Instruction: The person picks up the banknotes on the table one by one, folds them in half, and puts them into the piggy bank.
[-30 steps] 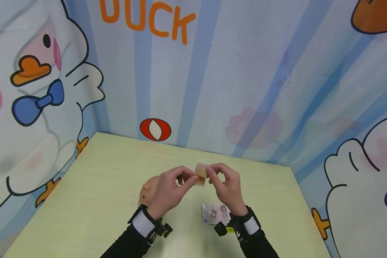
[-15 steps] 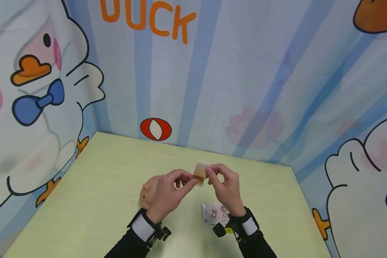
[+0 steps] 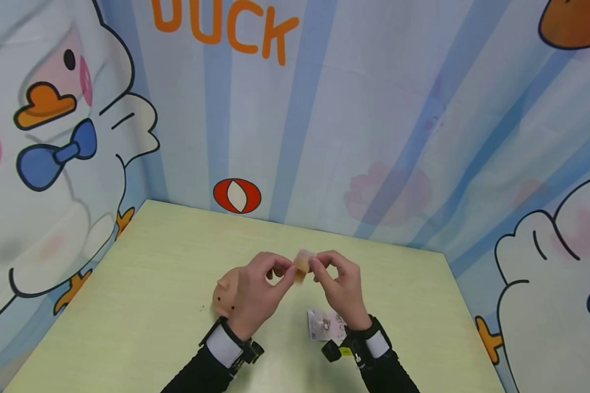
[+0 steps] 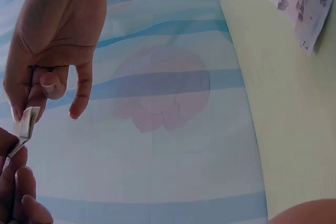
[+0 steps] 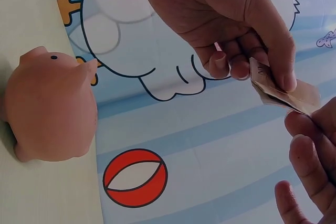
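Observation:
A small folded tan banknote (image 3: 302,263) is held up above the table between both hands. My left hand (image 3: 257,292) pinches one side of it between thumb and fingers, and my right hand (image 3: 345,286) pinches the opposite side. The right wrist view shows the folded layers of this banknote (image 5: 275,90) under the left thumb. Beside the left hand stands a pink toy pig (image 3: 223,293), partly covered by that hand in the head view. The right wrist view shows more of the pig's round body (image 5: 52,106).
Pale purple banknotes (image 3: 322,326) marked 20 lie on the table below the right hand; the right wrist gear covers part of them in the head view. The pale yellow table (image 3: 177,256) ends at a duck-print cloth (image 3: 314,109) behind and at the sides.
Both hands have stayed nearly in place. My right hand has shifted slightly left towards the left hand, and the banknote between them looks narrower.

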{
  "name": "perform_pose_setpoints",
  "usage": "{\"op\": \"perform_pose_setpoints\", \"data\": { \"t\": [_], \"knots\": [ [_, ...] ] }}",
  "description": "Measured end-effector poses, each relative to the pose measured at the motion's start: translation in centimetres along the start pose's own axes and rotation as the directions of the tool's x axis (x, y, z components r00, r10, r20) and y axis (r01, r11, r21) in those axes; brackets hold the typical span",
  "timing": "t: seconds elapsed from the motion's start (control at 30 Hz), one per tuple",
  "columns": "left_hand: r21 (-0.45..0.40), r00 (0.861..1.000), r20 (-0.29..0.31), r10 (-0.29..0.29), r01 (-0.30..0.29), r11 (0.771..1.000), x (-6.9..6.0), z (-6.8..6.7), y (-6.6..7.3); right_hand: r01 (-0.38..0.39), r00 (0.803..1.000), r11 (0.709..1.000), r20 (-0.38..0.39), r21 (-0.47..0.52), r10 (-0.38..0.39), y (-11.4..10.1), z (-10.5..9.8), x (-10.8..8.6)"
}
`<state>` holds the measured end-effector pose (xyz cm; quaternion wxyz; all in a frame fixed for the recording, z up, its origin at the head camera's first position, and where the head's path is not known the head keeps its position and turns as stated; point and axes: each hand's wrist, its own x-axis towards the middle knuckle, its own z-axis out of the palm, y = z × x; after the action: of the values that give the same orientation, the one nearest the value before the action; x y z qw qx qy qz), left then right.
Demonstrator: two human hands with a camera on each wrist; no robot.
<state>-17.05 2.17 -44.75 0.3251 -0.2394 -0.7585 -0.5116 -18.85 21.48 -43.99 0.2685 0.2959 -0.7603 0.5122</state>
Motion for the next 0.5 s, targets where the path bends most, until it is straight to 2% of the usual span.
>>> {"op": "perform_pose_setpoints", "data": {
  "t": [0.07, 0.17, 0.23, 0.37, 0.43, 0.5],
  "knots": [
    [0.086, 0.997, -0.015, 0.076, -0.074, 0.994, 0.03, 0.13, 0.03, -0.002, 1.0, 1.0, -0.003, -0.001, 0.002, 0.08, 0.03, 0.05],
    [0.219, 0.983, -0.015, 0.184, -0.176, 0.96, 0.01, 0.27, 0.04, -0.01, 1.0, 1.0, -0.01, 0.0, 0.01, 0.19, 0.16, 0.07],
    [0.316, 0.966, 0.009, 0.259, -0.248, 0.916, 0.0, 0.3, 0.04, -0.008, 1.0, 1.0, -0.017, -0.006, 0.008, 0.32, 0.27, 0.08],
    [0.469, 0.916, 0.075, 0.395, -0.382, 0.797, -0.01, 0.32, 0.02, 0.011, 0.999, 1.0, -0.037, -0.025, -0.012, 0.66, 0.47, 0.09],
    [0.517, 0.892, 0.107, 0.44, -0.428, 0.741, 0.02, 0.31, 0.03, 0.023, 0.999, 0.999, -0.047, -0.036, -0.024, 0.68, 0.54, 0.12],
    [0.547, 0.874, 0.129, 0.468, -0.457, 0.702, 0.05, 0.33, 0.1, 0.03, 0.998, 0.999, -0.052, -0.042, -0.032, 0.66, 0.56, 0.14]
  ]
}}
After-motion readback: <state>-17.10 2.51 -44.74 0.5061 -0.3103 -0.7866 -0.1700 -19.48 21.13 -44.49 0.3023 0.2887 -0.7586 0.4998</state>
